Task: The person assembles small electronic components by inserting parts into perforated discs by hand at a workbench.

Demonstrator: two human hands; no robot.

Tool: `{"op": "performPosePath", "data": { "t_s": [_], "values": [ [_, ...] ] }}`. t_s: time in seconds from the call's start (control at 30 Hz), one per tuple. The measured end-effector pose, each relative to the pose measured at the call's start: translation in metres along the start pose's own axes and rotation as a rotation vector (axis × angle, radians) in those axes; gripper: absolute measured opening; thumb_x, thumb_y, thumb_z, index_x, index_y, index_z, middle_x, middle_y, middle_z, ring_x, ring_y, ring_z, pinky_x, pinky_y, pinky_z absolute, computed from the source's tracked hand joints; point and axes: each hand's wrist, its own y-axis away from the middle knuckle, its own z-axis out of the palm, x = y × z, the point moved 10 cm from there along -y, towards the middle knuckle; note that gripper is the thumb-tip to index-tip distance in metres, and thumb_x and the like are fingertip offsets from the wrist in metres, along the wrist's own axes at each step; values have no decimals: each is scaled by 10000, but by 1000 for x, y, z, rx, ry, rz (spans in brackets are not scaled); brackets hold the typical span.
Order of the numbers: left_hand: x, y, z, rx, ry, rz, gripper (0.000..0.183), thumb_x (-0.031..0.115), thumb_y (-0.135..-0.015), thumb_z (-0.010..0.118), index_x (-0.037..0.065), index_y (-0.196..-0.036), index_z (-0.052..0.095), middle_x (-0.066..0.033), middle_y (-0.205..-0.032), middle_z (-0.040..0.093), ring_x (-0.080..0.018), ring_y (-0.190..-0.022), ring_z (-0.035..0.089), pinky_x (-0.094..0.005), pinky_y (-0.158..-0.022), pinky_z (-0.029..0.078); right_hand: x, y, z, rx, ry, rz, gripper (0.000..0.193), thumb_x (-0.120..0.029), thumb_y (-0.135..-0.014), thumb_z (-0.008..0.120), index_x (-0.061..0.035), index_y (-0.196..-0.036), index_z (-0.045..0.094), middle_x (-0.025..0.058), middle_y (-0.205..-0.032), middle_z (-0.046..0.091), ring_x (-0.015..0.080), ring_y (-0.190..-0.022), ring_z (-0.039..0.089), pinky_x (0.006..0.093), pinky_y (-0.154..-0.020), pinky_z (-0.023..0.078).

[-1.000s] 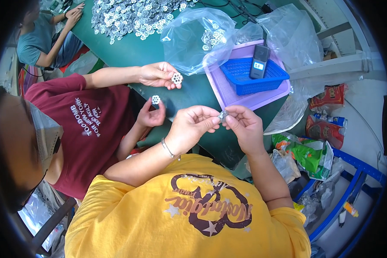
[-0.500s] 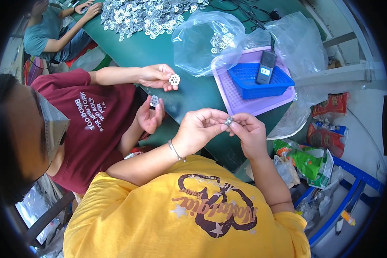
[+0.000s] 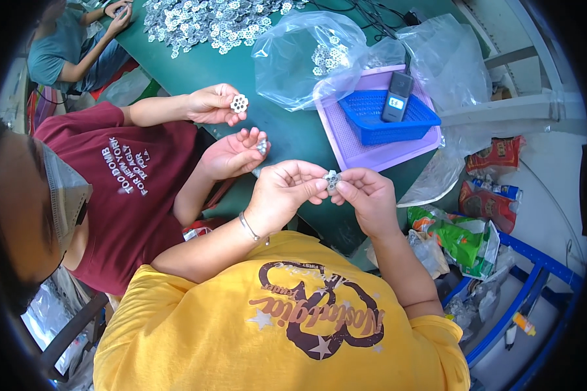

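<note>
Between my fingertips is a small grey metal part with round holes (image 3: 332, 180), shaped like a flower. My left hand (image 3: 285, 193) pinches its left side, and a bracelet circles that wrist. On the other side my right hand (image 3: 368, 197) grips the same part between thumb and forefinger. Both hands are over the near edge of the green table (image 3: 287, 140). To my left, a co-worker in a dark red shirt holds a similar flower-shaped part (image 3: 239, 103) in one hand and another small part (image 3: 262, 146) in the other.
A heap of grey metal parts (image 3: 205, 23) covers the table's far side. Beside it, a clear plastic bag (image 3: 293, 78) holds several more. A black handheld device (image 3: 396, 98) rests in a blue basket (image 3: 388, 135) on a lilac tray (image 3: 355, 159). Another person sits at the far left.
The part in my fingers has turned, and its holed face shows more. The co-worker's hands have shifted, the lower one closer to my left hand. The whole view has moved slightly.
</note>
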Motion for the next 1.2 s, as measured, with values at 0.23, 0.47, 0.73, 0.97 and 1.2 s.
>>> {"op": "performPosePath", "data": {
  "t_s": [0.23,0.47,0.73,0.97,1.2],
  "values": [
    [-7,1,-3,17,84,-25,150,26,-806,546,-48,-937,554,-111,-827,607,-141,-716,599,-236,-654,506,0,1,2,14,-9,-3,121,-26,-787,572,37,-891,569,75,-772,607,106,-671,577,217,-600,470],
    [-2,4,1,-24,137,15,181,0,-814,521,-49,-988,532,-151,-962,581,-167,-871,582,-260,-763,490,-64,21,21,34,672,-648,139,38,-695,625,12,-829,596,113,-826,602,192,-718,596,239,-640,468],
    [-1,1,5,-25,181,51,263,-38,-795,527,-33,-1056,494,-182,-1021,561,-196,-924,569,-283,-794,482,-44,20,4,96,432,-545,231,57,-675,642,4,-872,535,114,-910,588,169,-808,582,240,-706,461],
    [-2,-2,6,-18,185,56,277,-61,-784,528,-31,-1058,493,-176,-1019,565,-192,-923,569,-286,-788,486,-39,19,2,82,320,-504,376,82,-702,612,3,-1013,417,130,-979,552,143,-823,563,245,-751,460],
    [-3,-4,4,-14,170,42,286,-70,-783,523,-27,-1064,486,-174,-1022,563,-191,-929,566,-287,-783,488,-38,18,3,66,340,-541,503,105,-701,596,-1,-1117,334,135,-975,549,147,-806,558,257,-754,460]
  ]
}}
